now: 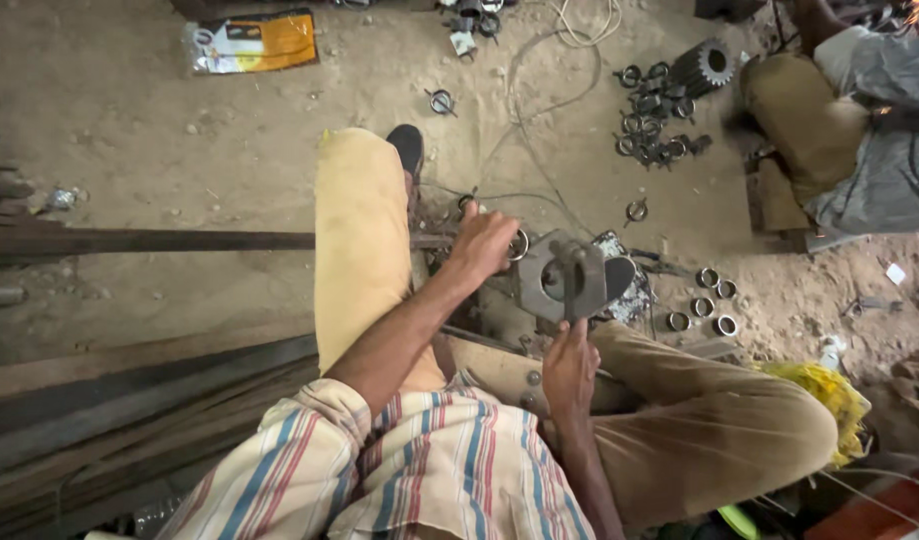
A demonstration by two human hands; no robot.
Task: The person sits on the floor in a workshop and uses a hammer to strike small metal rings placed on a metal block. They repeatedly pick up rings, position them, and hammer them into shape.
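My left hand [482, 243] pinches a small shiny steel ring [518, 245] right against the grey hexagonal metal jig [554, 275] between my knees (keeps it steady), while my right hand [569, 368] wraps around its upright handle [573, 290].

Both hands [482, 243] [569, 368] forward, fingers curled

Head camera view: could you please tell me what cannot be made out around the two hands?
- Left hand: its fingers curl over a metal ring, hiding most of it.
- Right hand: grips a dark tool whose tip is blurred against the grey metal block.
- Small rings on the dirt: too small for detail.
- Striped shirt: cut off by the bottom edge.
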